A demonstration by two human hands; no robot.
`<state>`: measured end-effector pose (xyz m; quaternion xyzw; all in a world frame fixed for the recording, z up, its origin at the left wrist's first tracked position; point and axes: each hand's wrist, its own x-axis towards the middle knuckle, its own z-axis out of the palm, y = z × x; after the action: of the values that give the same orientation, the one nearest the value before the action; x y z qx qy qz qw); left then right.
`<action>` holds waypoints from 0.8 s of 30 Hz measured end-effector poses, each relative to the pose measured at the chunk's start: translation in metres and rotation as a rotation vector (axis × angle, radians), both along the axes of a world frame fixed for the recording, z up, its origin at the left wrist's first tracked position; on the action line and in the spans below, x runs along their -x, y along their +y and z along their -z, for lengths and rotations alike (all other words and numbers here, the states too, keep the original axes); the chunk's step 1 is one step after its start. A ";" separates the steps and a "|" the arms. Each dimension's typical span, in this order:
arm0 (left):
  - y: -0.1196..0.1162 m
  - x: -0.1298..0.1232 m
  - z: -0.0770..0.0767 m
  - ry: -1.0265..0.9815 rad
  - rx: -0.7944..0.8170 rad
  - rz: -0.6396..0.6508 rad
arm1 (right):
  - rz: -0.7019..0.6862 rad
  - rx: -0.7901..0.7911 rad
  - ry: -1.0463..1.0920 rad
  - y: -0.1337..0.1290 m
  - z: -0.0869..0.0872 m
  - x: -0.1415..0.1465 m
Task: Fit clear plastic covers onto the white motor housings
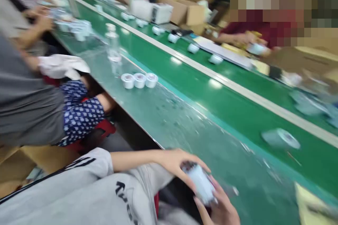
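Over the near edge of the bench, a white, roughly cylindrical housing (201, 182) is held between my two hands. Its upper end looks dark, with details blurred. My left hand (178, 163) wraps its fingers round the upper left end. My right hand (224, 204) grips the lower right end, thumb on the near side. On the belt to the right lies another white cylindrical housing (281, 138) on its side, with a thin wire-like strand by it. Further up the bench, three round white parts (139, 80) stand in a row, apart from my hands.
A green conveyor belt (232, 108) runs along the bench (169, 119). A clear pump bottle (113, 43) stands on the bench beyond the white parts. Co-workers sit to my left and across the belt. Cardboard boxes (185, 12) stand at the back; yellowish paper (311, 204) lies at right.
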<state>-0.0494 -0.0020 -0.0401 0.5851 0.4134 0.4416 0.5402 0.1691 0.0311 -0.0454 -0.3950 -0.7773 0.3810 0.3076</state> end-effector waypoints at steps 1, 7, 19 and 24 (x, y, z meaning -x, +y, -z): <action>-0.005 0.000 -0.006 -0.013 0.012 0.032 | 0.051 -0.036 0.044 -0.010 0.003 -0.013; 0.005 -0.019 -0.032 -0.055 0.112 0.309 | 0.005 -0.211 0.139 -0.039 -0.012 -0.054; 0.015 -0.061 -0.038 0.015 -0.015 0.513 | 0.169 0.114 0.356 -0.076 -0.040 -0.088; 0.013 -0.062 -0.040 0.052 -0.066 0.506 | 0.190 0.293 0.449 -0.078 -0.045 -0.086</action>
<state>0.0128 0.0114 0.0000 0.6984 0.2531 0.2903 0.6032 0.2556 -0.0472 -0.0008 -0.4121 -0.5860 0.5368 0.4457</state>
